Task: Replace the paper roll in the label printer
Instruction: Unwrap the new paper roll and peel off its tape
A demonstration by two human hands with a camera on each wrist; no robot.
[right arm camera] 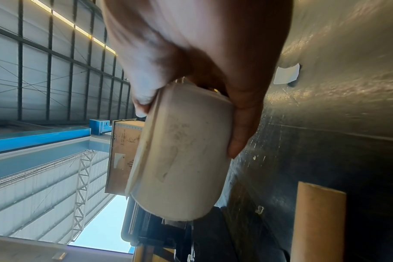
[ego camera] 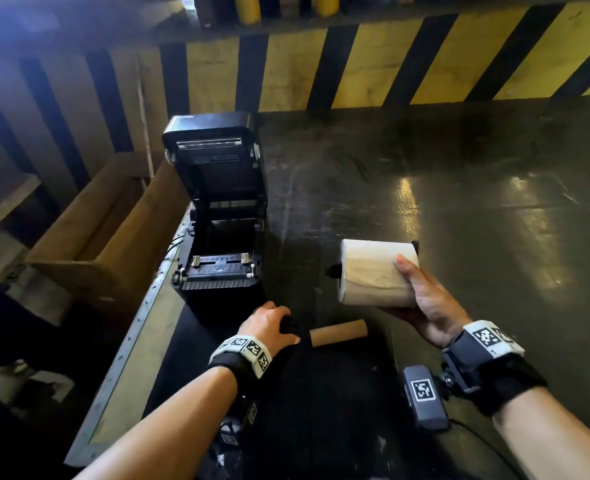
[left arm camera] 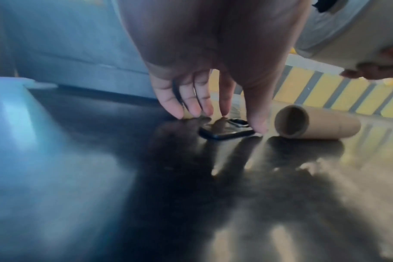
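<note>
The black label printer stands on the dark table with its lid raised and its roll bay showing no roll. My right hand grips a white paper roll in the air to the printer's right, thumb on top and fingers underneath. A black spindle sticks out of the roll's left end. My left hand reaches down just in front of the printer, fingertips and thumb pinching a small flat black plastic piece that lies on the table. An empty cardboard core lies right beside it.
An open cardboard box sits off the table's metal left edge. A yellow-and-black striped barrier runs along the back. The glossy dark tabletop stretches to the right, and a white paper scrap lies on it.
</note>
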